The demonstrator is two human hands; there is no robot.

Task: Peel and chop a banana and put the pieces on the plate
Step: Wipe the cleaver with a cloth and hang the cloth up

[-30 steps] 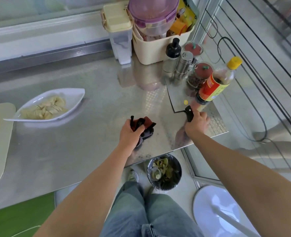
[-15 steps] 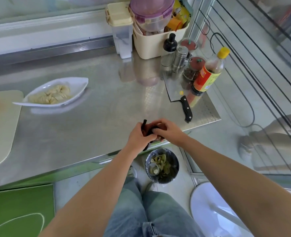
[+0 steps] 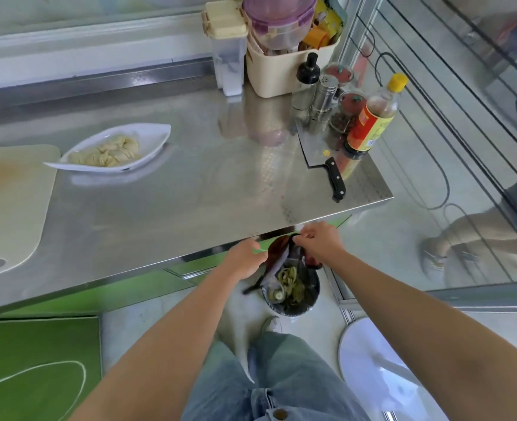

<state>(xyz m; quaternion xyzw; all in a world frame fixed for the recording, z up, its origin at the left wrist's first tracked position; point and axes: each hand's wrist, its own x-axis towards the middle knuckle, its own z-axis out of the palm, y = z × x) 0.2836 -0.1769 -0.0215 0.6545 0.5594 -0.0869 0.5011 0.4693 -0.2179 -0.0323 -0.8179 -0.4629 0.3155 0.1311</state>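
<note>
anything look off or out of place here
The banana peel, held over the bin by the left hand and right hand, is blackish-brown, not yellow. The cutting board on the left bears an orange stain.

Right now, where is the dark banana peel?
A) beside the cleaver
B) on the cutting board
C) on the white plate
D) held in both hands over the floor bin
D: the left hand and right hand both grip the banana peel past the table edge, over the bin.
</note>
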